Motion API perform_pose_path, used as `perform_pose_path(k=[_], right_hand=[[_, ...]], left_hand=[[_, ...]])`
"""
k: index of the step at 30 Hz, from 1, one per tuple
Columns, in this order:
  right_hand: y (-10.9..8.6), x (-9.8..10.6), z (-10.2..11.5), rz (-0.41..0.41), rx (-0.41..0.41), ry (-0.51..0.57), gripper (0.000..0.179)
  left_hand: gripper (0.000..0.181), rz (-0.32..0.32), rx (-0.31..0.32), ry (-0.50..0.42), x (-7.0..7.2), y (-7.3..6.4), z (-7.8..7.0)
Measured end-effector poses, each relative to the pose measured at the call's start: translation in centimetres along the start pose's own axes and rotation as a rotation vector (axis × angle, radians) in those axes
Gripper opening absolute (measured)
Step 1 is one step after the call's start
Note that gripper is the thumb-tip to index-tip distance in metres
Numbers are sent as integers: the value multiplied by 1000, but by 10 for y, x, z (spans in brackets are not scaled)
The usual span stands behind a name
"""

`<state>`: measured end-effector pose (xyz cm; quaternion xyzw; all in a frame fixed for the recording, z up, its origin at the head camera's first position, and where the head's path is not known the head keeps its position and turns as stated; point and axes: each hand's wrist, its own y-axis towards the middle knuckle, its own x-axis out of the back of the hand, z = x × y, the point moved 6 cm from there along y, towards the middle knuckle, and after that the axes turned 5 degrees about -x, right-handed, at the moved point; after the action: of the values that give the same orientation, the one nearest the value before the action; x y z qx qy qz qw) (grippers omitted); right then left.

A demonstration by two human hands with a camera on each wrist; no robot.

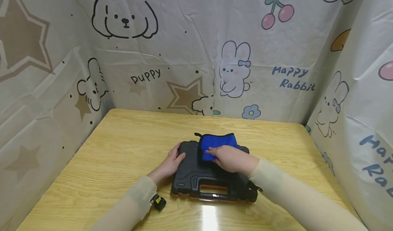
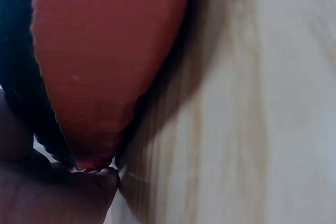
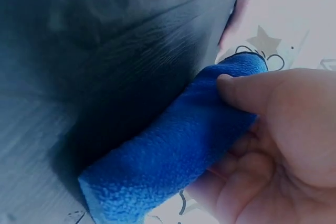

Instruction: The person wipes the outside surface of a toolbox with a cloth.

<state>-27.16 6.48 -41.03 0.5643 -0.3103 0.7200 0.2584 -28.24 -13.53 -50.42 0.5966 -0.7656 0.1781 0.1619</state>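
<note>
A black plastic carrying case point(image 1: 188, 164) with an orange underside point(image 2: 110, 51) lies flat on the table, its handle towards me. My left hand point(image 1: 168, 164) grips the case's left edge, thumb on the lid. In the left wrist view its fingers point(image 2: 58, 190) are at the far end of the orange side. A folded blue cloth point(image 1: 219, 140) with dark edging is on the lid, in my right hand point(image 1: 233, 158). The right wrist view has the thumb point(image 3: 244, 92) on the fuzzy blue fabric and the other fingers behind it, partly hidden.
The light wood table point(image 1: 122, 139) ends at a patterned fabric curtain point(image 1: 184, 53) behind and at both sides. A small black and yellow device point(image 1: 159, 202) is strapped at the left wrist. A dark strap end point(image 1: 256, 186) shows under the right wrist.
</note>
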Motion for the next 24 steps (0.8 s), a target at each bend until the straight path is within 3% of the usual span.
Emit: perform_pose_path(k=[12, 17, 24], right_hand=[[25, -9, 23, 40, -21, -75, 45], [15, -13, 41, 38, 14, -154, 45], [-19, -25, 74, 28, 143, -313, 46]], left_hand=[[62, 21, -6, 14, -1, 0, 0], [62, 11, -13, 28, -1, 0, -2], [58, -31, -55, 30, -1, 0, -2]])
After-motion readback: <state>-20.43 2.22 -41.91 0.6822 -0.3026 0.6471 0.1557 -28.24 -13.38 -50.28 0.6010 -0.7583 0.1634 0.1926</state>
